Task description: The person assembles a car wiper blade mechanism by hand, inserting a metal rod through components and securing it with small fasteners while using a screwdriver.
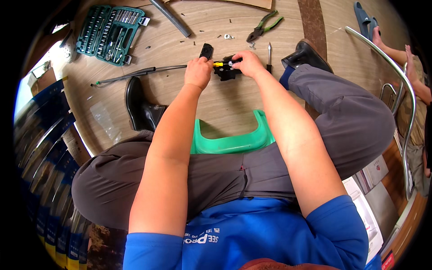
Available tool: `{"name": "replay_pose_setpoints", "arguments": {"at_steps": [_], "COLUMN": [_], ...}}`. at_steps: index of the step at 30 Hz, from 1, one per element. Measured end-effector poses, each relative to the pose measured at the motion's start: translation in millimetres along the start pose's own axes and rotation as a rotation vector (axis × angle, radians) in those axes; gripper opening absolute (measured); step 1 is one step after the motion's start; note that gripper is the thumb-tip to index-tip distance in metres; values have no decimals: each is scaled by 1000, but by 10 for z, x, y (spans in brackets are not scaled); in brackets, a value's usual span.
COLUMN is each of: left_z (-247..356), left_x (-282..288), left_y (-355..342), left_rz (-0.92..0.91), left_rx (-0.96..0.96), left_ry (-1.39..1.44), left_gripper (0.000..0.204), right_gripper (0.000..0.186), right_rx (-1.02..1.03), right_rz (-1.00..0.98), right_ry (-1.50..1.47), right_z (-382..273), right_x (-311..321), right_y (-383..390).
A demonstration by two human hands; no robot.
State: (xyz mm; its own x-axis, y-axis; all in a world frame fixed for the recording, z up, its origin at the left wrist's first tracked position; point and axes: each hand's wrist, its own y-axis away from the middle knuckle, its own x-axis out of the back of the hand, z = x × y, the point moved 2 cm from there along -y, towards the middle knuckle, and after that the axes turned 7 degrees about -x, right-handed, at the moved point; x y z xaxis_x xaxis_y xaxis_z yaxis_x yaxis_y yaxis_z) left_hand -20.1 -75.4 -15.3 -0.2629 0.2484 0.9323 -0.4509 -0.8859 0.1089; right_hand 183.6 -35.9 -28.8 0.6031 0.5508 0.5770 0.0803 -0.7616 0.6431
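Observation:
My left hand (198, 72) is closed at the end of a long dark cable (169, 67), beside an upright black part (206, 51); exactly what it grips is hidden by my fingers. My right hand (247, 65) pinches the clear end of a yellow-and-clear tool (220, 64), which lies crosswise over an irregular black piece (225, 74) between my hands. The cable runs left across the floor to a small green tip (97, 83). Just right of my right hand lies a screwdriver (269, 58).
Around are an open socket set (110, 31), grey tube (171, 18), pliers (265, 26), small hardware (228, 37), a green plastic stool (231, 144), my booted feet, packaged goods (45, 175) left, a curved metal rail (387, 63) and another person's bare legs (391, 54) right.

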Motion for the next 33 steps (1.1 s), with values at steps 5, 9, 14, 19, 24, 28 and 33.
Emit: {"name": "replay_pose_setpoints", "arguments": {"at_steps": [5, 9, 14, 19, 24, 28, 33], "left_z": [-5, -20, 20, 22, 31, -46, -56], "left_x": [9, 23, 18, 20, 33, 5, -43], "left_y": [-62, -67, -57, -55, -79, -117, -143], "left_rz": [-117, -129, -110, -135, -143, -211, -275], "left_rx": [125, 128, 80, 66, 47, 60, 72], "left_ry": [54, 59, -19, -41, -39, -18, -31], "left_gripper": [15, 15, 16, 18, 18, 19, 20], "right_gripper": [32, 32, 32, 33, 33, 33, 32], "right_rx": [6, 28, 17, -1, -8, -4, 1], "right_rz": [3, 17, 4, -7, -3, -15, -1], "right_ry": [12, 22, -2, 4, -17, -22, -4], "right_z": [43, 33, 24, 4, 31, 1, 24], "right_x": [0, -6, 3, 4, 19, 10, -1], "right_y": [-24, -20, -14, 1, 0, -1, -9]}}
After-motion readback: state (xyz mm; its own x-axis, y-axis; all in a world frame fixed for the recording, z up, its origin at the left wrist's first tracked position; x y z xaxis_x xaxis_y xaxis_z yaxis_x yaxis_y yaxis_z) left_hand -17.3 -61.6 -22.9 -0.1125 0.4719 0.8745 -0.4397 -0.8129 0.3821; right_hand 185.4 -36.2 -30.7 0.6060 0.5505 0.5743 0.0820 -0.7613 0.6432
